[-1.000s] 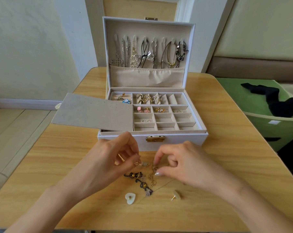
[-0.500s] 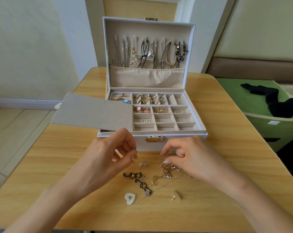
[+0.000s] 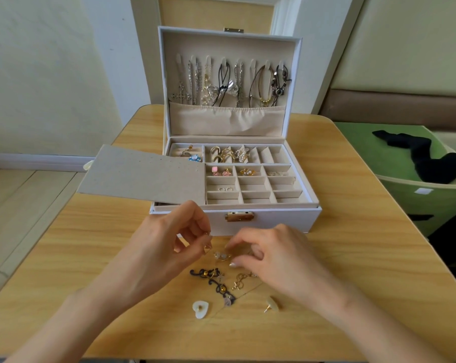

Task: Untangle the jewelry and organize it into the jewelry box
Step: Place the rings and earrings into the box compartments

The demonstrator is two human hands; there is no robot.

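A white jewelry box (image 3: pixel 274 221) stands open on the wooden table (image 3: pixel 352 231), with necklaces hung in its lid and earrings in some tray compartments. In front of it lies loose jewelry: a small pale-stone gold earring (image 3: pixel 221 255), black scroll earrings (image 3: pixel 216 280), a gold chain piece (image 3: pixel 244 279), a white heart stud (image 3: pixel 200 308) and a second stud (image 3: pixel 271 303). My left hand (image 3: pixel 166 247) pinches a tiny gold piece between thumb and fingers. My right hand (image 3: pixel 276 258) reaches its curled fingertips down around the pale-stone earring.
A grey card panel (image 3: pixel 143 176) lies across the box's left side and overhangs the table. A green bin (image 3: pixel 426 203) with black cloth (image 3: pixel 428 161) stands to the right of the table. Wall and floor lie to the left.
My right hand has left the gold chain on the table and moved left to the pale-stone earring. My left hand has lifted slightly with its tiny gold piece.
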